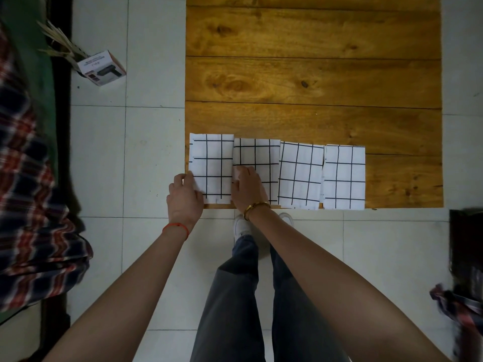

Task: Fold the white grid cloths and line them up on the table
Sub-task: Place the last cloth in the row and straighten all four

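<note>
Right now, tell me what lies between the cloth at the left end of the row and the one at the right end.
Head view: two more folded cloths, the second and third, fill the stretch between the left end cloth and the right end cloth.

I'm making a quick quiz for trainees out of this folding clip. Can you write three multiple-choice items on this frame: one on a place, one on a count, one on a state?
1. Where on the wooden table do the folded cloths lie?
A. along the near edge
B. along the far edge
C. stacked in the middle

2. How many folded grid cloths are in the row?
A. two
B. four
C. six

3. What is the left hand doing?
A. hanging idle
B. lying flat on bare wood
C. holding the edge of the leftmost cloth

Answers: 1 A, the row runs along the edge nearest the person. 2 B, four lie side by side. 3 C, its fingers grip that cloth's left edge, while the right hand rests on the second cloth.
</note>
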A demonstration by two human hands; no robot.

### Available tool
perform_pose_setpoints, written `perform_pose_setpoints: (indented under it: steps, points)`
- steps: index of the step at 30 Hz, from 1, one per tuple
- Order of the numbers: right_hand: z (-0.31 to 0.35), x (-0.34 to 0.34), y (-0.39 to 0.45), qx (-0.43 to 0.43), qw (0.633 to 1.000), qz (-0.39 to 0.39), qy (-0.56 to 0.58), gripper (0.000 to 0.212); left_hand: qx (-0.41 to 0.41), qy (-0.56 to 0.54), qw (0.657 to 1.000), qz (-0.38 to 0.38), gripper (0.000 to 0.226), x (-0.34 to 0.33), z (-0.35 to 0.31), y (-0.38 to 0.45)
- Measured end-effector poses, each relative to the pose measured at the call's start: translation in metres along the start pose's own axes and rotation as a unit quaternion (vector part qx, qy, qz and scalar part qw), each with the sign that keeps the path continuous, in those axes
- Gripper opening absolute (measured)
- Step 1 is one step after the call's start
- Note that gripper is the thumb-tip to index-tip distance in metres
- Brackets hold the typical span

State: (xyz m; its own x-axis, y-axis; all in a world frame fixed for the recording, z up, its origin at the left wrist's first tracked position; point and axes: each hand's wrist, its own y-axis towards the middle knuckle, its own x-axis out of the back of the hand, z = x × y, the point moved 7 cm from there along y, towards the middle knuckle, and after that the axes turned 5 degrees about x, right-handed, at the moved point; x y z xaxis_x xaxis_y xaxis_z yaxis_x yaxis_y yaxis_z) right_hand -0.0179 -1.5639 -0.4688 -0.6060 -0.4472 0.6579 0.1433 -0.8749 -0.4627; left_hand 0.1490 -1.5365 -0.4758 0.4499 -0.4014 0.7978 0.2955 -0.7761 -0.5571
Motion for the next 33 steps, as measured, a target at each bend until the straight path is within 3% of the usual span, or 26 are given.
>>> perform_pose_setpoints:
  steps: [6, 11, 16, 24, 29, 33]
  points:
    - [-0.001, -0.016, -0.004, 0.039, 0.994, 0.093, -0.035, 0.042, -0.012, 0.019, 1.000, 0.008, 0.054, -0.001, 0.001, -0.003]
    - [-0.003, 0.010, -0.010, 0.049, 0.995, -0.009, -0.089, 0.036, -0.062, 0.103, 0.993, -0.011, 0.061, 0.001, -0.012, -0.012]
    - [-0.044, 0.047, -0.031, -0.016, 0.975, -0.129, -0.181, 0.049, -0.143, 0.155, 0.977, -0.031, 0.066, -0.013, -0.053, -0.034]
    - [-0.076, 0.038, -0.042, -0.006, 0.977, -0.037, -0.210, 0.056, -0.138, 0.169, 0.976, 0.014, 0.068, -0.047, -0.080, -0.042]
    - [-0.078, 0.040, -0.043, 0.000, 0.981, -0.032, -0.189, 0.056, -0.132, 0.177, 0.975, 0.024, 0.069, -0.046, -0.080, -0.042]
    - [-0.098, 0.063, -0.050, -0.033, 0.982, -0.078, -0.170, 0.054, -0.167, 0.187, 0.968, 0.003, 0.071, -0.042, -0.102, -0.053]
